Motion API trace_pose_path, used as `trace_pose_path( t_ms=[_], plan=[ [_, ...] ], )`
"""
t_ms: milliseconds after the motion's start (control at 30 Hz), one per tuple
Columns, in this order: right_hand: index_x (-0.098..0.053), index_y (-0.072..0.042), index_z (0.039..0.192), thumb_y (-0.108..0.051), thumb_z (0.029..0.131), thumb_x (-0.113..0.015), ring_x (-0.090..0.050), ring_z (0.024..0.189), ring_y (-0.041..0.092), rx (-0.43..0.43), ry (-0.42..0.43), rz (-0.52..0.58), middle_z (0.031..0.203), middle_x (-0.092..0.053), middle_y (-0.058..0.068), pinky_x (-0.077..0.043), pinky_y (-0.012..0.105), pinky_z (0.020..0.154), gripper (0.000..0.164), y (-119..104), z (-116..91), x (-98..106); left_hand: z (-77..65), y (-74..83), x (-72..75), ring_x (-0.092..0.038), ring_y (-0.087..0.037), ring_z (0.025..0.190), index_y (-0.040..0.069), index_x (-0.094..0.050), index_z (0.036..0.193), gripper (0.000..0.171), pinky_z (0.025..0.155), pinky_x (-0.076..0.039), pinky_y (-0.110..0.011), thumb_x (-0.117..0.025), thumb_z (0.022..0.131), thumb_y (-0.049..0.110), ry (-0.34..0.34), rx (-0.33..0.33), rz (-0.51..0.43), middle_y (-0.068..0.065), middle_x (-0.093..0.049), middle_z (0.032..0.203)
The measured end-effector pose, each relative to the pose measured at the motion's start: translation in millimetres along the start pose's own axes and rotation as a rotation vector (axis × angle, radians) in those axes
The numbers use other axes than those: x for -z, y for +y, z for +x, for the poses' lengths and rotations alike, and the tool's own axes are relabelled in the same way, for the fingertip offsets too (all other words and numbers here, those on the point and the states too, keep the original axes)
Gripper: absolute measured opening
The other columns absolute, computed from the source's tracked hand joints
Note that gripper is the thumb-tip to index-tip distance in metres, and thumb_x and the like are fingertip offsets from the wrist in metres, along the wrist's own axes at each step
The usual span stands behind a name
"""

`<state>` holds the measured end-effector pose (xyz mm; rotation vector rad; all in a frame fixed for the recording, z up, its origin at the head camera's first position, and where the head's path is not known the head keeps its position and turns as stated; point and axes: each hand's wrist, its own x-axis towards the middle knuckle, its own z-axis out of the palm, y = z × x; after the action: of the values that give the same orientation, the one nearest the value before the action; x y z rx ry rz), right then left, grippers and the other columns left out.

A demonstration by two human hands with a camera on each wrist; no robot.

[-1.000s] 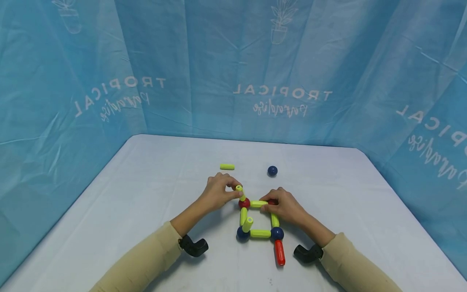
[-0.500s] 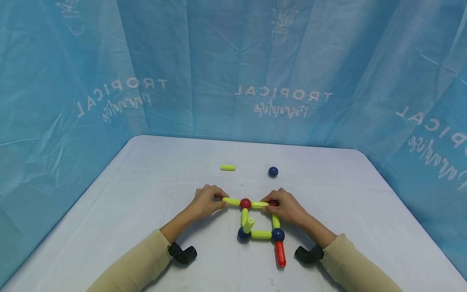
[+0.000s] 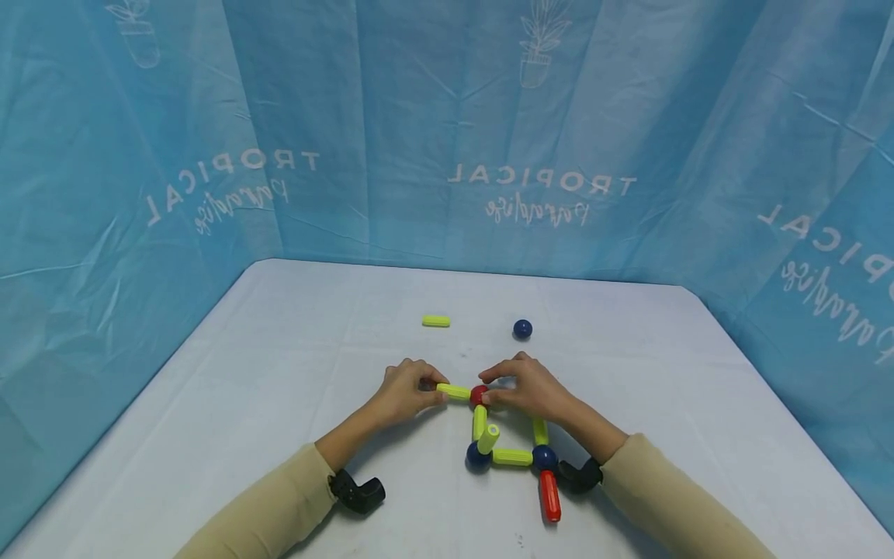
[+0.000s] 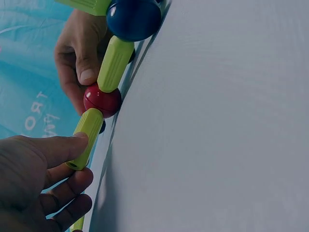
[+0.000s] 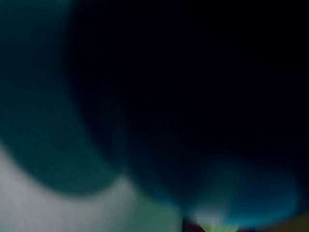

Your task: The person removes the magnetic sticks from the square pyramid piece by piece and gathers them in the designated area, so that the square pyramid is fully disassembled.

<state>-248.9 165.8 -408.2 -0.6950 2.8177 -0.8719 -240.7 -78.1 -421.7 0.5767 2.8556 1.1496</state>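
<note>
My left hand pinches a yellow-green magnetic stick by its outer end. The stick's other end meets a red ball, which my right hand holds between thumb and finger. From that ball a second stick runs to a near blue ball, where another stick points up. A front stick links it to a right blue ball, with a red stick attached toward me. My right hand hides the frame's far right corner. Dark blur fills most of the right wrist view.
On the white table, a loose yellow-green stick and a loose blue ball lie beyond my hands. A blue printed curtain hangs behind and at both sides.
My left hand swung its stick from upright to pointing left. My right hand moved left from the far right corner to the left red ball. The frame has shifted slightly right and nearer.
</note>
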Motion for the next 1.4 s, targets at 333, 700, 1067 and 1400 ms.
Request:
trace_pose_path(
  t_ms=[333, 700, 1067, 1400],
  plan=[
    [-0.070, -0.029, 0.112, -0.035, 0.077, -0.076, -0.048, 0.085, 0.012, -0.060, -0.035, 0.001, 0.098, -0.064, -0.009, -0.039, 0.027, 0.065, 0.036, -4, 1, -5, 0.6, -0.3, -1.9, -0.051, -0.013, 0.094, 0.020, -0.073, 0.095, 0.016, 0.092, -0.029, -0.047, -0.074, 0.079, 0.023, -0.017, -0.006, -0.033, 0.006, -0.068, 0.096],
    [-0.071, -0.028, 0.110, -0.033, 0.077, -0.076, -0.047, 0.083, 0.011, -0.053, -0.021, -0.021, 0.094, -0.063, -0.010, -0.039, 0.026, 0.064, 0.033, -4, 0, -6, 0.9, -0.7, -3.7, -0.050, -0.014, 0.090, 0.019, -0.074, 0.093, 0.014, 0.091, -0.031, -0.048, -0.075, 0.079, 0.022, -0.002, -0.033, -0.039, 0.005, -0.066, 0.090],
    [-0.071, -0.027, 0.111, -0.034, 0.079, -0.075, -0.048, 0.084, 0.011, -0.037, -0.020, -0.009, 0.098, -0.066, -0.010, -0.040, 0.025, 0.065, 0.033, -6, 1, -8, 3.0, -18.7, 15.8, -0.053, -0.016, 0.087, 0.012, -0.071, 0.100, 0.017, 0.073, -0.043, -0.027, -0.071, 0.083, 0.018, 0.048, 0.068, -0.175, -0.003, -0.063, 0.094],
    [-0.070, -0.029, 0.112, -0.038, 0.078, -0.074, -0.048, 0.085, 0.011, -0.039, -0.018, 0.006, 0.098, -0.065, -0.010, -0.040, 0.024, 0.065, 0.035, -4, 1, -8, 28.8, -42.9, 28.7, -0.054, -0.022, 0.098, 0.008, -0.066, 0.109, 0.024, 0.081, -0.045, -0.034, -0.068, 0.086, 0.016, 0.145, 0.118, -0.154, -0.010, -0.064, 0.105]
  ],
)
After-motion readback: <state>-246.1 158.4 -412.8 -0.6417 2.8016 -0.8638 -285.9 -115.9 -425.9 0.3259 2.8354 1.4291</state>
